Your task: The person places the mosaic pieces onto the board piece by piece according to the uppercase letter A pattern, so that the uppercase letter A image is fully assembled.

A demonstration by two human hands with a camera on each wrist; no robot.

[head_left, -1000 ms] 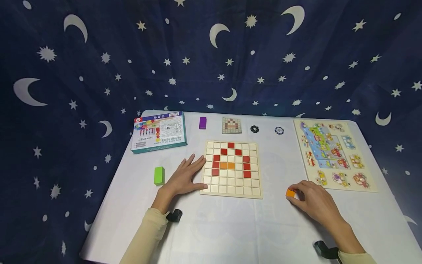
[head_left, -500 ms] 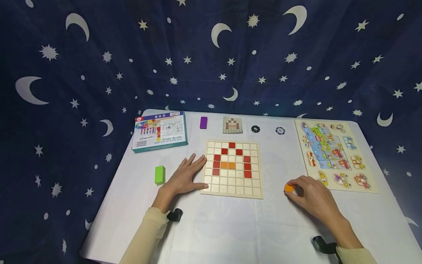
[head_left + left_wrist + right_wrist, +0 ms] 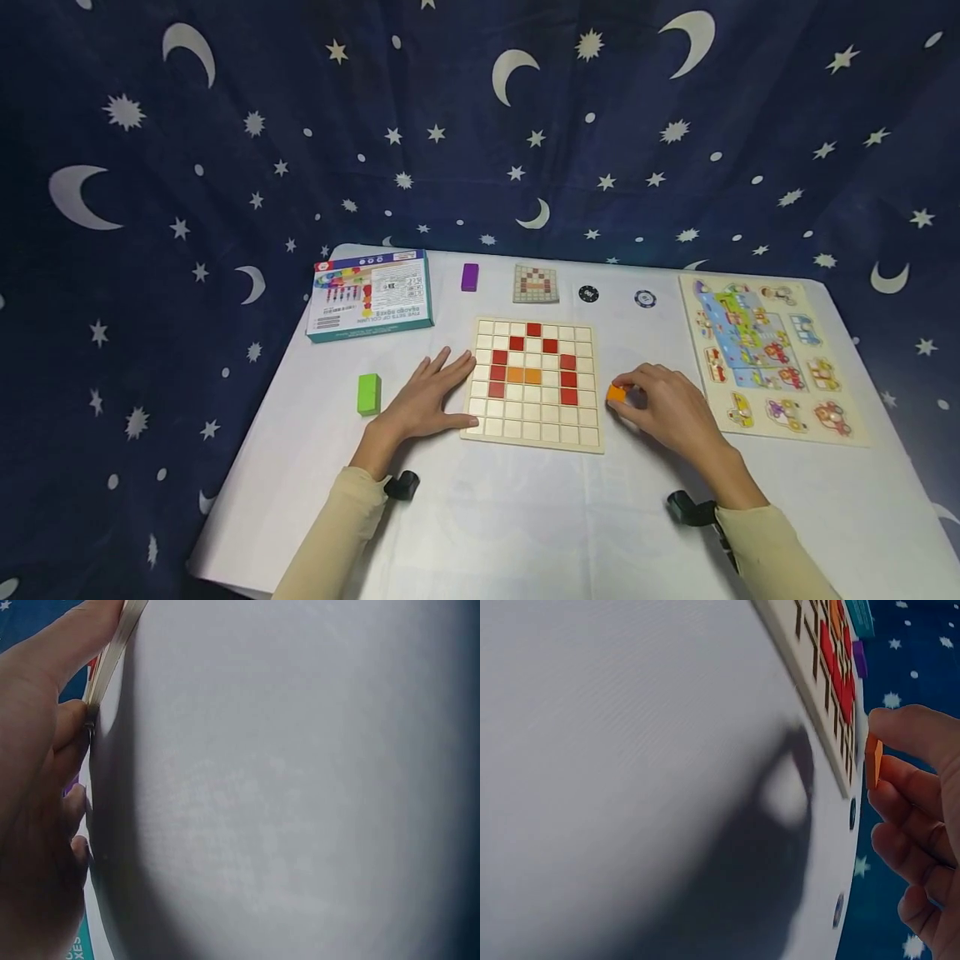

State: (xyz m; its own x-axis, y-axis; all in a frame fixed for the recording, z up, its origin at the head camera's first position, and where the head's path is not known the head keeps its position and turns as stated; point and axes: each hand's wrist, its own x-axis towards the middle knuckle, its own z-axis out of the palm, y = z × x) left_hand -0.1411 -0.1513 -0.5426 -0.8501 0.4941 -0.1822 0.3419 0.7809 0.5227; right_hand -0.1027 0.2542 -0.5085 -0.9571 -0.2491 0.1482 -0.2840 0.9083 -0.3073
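An orange square tile (image 3: pixel 873 761) is pinched between the thumb and fingers of my right hand (image 3: pixel 670 408), held above the cloth just off the right edge of the wooden grid board (image 3: pixel 540 442). On that board, red tiles (image 3: pixel 569 379) and two orange tiles (image 3: pixel 523 376) sit in the squares, forming an arch-like pattern with a bar across. My left hand (image 3: pixel 422 402) rests with spread fingers on the board's left side, thumb at the lower left corner and fingertips along the edge.
Behind the board lie a small pattern card (image 3: pixel 536 284), a purple block (image 3: pixel 469 277), a black chip (image 3: pixel 588 293) and a blue-white chip (image 3: pixel 645 298). A flat box (image 3: pixel 371 304) and a green block (image 3: pixel 369 394) are left; a picture puzzle board (image 3: pixel 817 429) lies right.
My right hand has moved left and slightly away from me with the orange tile, from near the puzzle board to beside the grid board. The left hand keeps its place on the board.
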